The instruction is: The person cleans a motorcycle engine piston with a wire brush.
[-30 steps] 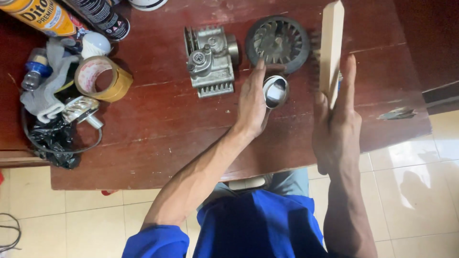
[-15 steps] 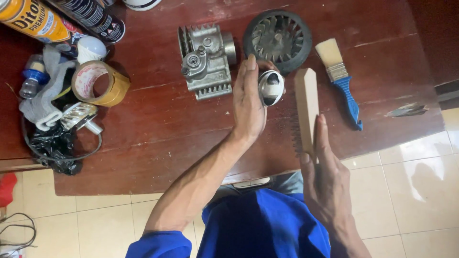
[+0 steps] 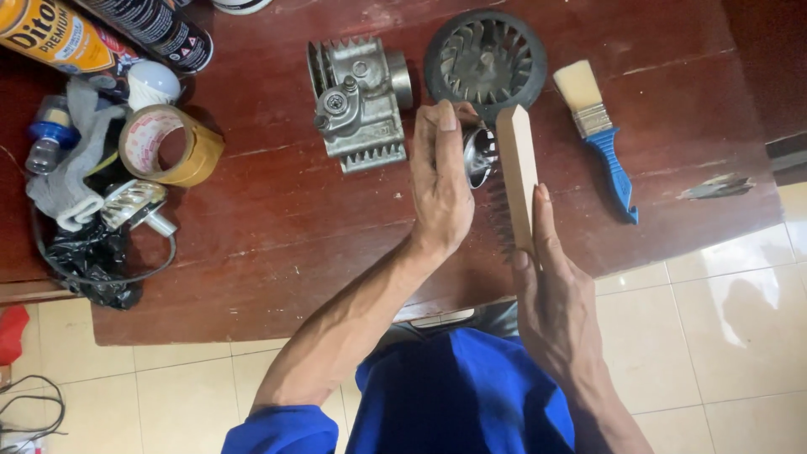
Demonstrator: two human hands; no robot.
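Note:
My left hand (image 3: 441,181) grips a small shiny metal ring-shaped part (image 3: 477,155) just above the dark red wooden table (image 3: 277,252). My right hand (image 3: 559,294) holds a wooden-backed wire brush (image 3: 516,176) by its handle, bristles facing left and touching the metal part. Behind the hands lie a grey finned metal engine casting (image 3: 360,102) and a round black fan wheel (image 3: 485,55).
A blue-handled paintbrush (image 3: 598,134) lies to the right of the brush. At the left are a roll of tan tape (image 3: 168,145), spray cans (image 3: 155,29), a white bulb (image 3: 154,84), a grey cloth (image 3: 71,168) and a black bag (image 3: 92,256). Tiled floor (image 3: 723,336) lies below the table edge.
My right hand brought the wooden brush down from upright at the right to against the metal part in my left hand. The view shifted, showing the blue paintbrush.

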